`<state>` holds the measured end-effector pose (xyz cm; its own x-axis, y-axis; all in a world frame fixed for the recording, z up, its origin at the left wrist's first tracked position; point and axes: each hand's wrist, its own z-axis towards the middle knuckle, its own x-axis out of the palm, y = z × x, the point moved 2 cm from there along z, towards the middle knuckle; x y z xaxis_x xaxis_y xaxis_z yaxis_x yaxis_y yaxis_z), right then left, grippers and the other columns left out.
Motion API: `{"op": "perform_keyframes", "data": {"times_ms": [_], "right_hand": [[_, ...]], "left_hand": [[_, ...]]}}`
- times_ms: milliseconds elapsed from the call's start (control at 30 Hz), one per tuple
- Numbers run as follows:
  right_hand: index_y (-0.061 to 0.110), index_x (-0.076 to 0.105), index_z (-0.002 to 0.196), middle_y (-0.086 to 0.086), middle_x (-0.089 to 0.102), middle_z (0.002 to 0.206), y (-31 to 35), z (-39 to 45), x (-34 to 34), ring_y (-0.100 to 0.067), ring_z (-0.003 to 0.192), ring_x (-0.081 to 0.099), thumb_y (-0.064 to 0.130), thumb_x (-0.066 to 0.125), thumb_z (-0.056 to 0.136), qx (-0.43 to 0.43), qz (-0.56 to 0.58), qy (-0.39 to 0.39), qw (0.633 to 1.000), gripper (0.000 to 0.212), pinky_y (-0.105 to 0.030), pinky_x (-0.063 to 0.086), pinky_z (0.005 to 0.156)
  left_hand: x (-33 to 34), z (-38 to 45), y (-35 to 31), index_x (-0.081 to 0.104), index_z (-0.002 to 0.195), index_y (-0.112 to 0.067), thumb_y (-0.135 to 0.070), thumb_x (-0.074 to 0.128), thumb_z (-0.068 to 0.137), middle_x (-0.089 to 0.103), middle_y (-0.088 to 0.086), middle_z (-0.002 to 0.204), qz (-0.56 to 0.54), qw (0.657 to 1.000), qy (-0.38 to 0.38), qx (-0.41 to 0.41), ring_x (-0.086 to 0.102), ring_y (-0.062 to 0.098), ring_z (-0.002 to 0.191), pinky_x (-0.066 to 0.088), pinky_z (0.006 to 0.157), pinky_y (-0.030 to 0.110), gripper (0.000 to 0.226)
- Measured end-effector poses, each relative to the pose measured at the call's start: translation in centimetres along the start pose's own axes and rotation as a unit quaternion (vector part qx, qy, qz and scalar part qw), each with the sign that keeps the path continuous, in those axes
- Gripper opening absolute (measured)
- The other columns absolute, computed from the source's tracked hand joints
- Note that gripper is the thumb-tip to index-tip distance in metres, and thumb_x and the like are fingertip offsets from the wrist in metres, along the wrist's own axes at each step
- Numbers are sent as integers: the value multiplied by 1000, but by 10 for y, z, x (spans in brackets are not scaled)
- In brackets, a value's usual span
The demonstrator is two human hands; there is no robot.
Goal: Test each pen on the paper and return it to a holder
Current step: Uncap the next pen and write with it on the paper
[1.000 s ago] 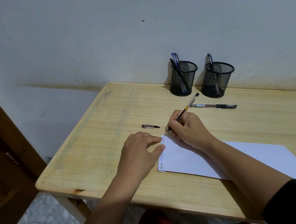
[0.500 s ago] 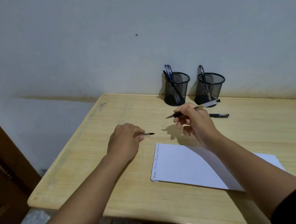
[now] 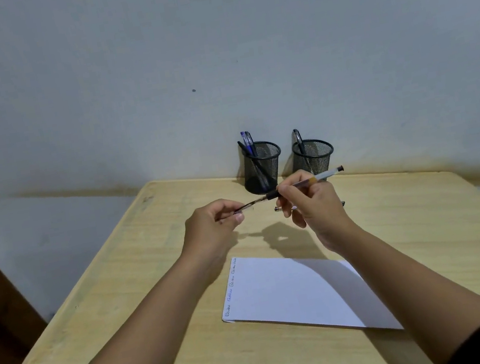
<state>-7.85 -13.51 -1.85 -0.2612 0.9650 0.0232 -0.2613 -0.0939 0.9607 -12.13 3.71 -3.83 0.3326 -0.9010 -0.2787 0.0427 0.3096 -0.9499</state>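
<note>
- Head view, the only one I have: my right hand (image 3: 309,202) is closed on the pen (image 3: 302,184), fingers pinched round the barrel, holding it level in the air above the table (image 3: 128,281) with the writing tip pointing left.
- My left hand (image 3: 213,228) is closed on the cap (image 3: 244,208), pinched at the fingertips and lined up with the pen's tip; the two look to be meeting, though I cannot tell whether the cap is seated.
- The paper (image 3: 294,293) lies flat near me, below the hands, with short scribbles along its left edge.
- Two mesh holders stand at the back by the wall: the left holder (image 3: 262,167) has a few pens in it, the right holder (image 3: 313,156) one.
- Another pen (image 3: 282,208) lies on the table behind my right hand, mostly hidden.
- As I read it, the writing test for this pen is done and I am on the capping step.
- Next I would push the cap straight along the barrel until it seats, keeping both aligned, free the left hand, then carry the pen back and drop it upright into a holder.
- After that, the hidden pen looks like the one left to test.
</note>
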Motion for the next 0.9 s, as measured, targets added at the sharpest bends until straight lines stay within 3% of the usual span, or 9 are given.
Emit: {"op": "perform_keyframes", "data": {"times_ms": [100,233,433,600,733,833,900], "right_hand": [[13,57,71,-9,56,59,0,-2,-4,-9,41,44,5,57,90,5,-2,4,1000,21,-17,28,36],[11,64,76,-7,52,57,1,-5,-7,-9,42,41,5,62,87,9,-5,24,1000,12,-17,28,38],[8,65,77,0,50,52,5,-12,-7,-8,44,43,0,61,86,-5,5,44,999,13,-16,28,39],[4,67,83,-3,54,56,-1,-28,-7,-6,45,47,4,64,86,-18,-29,31,999,4,-16,31,39],[3,69,98,-6,65,71,8,-36,-19,-9,59,60,7,65,85,13,-78,68,995,14,-20,41,44],[6,66,112,-8,70,92,23,-34,-40,-14,73,64,20,58,85,89,34,138,986,31,-20,43,49],[4,65,115,-11,71,100,33,-33,-56,-16,75,65,30,49,83,111,72,152,979,44,-20,45,50]], "left_hand": [[4,-2,-5,71,92,-22,-13,66,83,62,-12,71,11,1000,14,10,53,-13,54,37,53,-2,13],[7,-8,-15,71,86,-32,-18,66,84,65,-8,75,25,999,27,28,56,2,67,43,68,12,15],[14,-18,-19,71,79,-31,-13,64,84,71,2,82,24,999,-5,38,58,10,71,40,56,3,20],[20,-28,-12,68,75,-33,-10,61,86,73,3,86,14,1000,3,26,66,19,87,48,76,19,26],[17,-22,-24,69,77,-31,-11,61,87,67,-8,78,80,995,17,57,59,5,73,39,63,2,24],[14,-8,-46,72,88,-23,-9,59,87,63,-10,73,132,986,-9,106,51,-5,62,33,57,-4,19],[17,2,-62,73,92,-20,-8,60,87,65,-8,78,157,978,-14,134,52,-2,64,32,59,-5,19]]}}
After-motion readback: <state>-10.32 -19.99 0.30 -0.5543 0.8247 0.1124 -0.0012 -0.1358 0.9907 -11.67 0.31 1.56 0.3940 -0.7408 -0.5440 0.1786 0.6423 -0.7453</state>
